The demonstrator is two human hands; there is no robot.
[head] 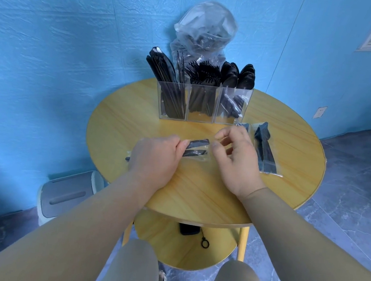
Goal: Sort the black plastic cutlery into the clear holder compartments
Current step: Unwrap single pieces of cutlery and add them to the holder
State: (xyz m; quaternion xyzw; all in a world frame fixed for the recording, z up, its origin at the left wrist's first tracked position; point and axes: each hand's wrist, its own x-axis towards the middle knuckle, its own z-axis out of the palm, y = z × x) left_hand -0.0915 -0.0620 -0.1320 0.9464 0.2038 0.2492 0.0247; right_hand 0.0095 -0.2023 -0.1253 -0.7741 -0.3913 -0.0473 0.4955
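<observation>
A clear wrapped cutlery packet [197, 148] with black pieces inside lies across the middle of the round yellow table [117, 118]. My left hand [154, 157] grips the packet's left part. My right hand [236, 156] pinches the wrapper's right end between thumb and fingers. The clear three-compartment holder [202, 102] stands at the table's back: black knives [162, 70] in the left compartment, forks [203, 74] in the middle one, spoons [238, 76] in the right one. Another wrapped packet [264, 147] lies at the right of my right hand.
A big clear plastic bag [205, 30] with more black cutlery leans on the blue wall behind the holder. A white bin [68, 193] stands on the floor at the left. A dark object with a strap [189, 230] lies on the lower shelf.
</observation>
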